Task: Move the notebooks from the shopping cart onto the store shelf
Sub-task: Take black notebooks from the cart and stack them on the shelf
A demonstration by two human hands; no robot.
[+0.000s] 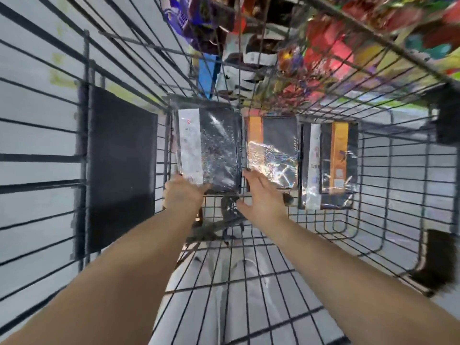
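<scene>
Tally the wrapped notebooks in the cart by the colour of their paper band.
White band: 2, the left notebook and the upright one
Orange band: 2, the middle notebook and the far-right notebook
Total: 4

Both hands reach into the wire shopping cart (323, 220). The left hand (183, 192) grips the near edge of a wrapped black notebook with a white band (209, 148). The right hand (261, 195), fingers spread, rests just beside it against an orange-banded notebook (272, 148); further right lie two more notebooks (328, 165).
</scene>
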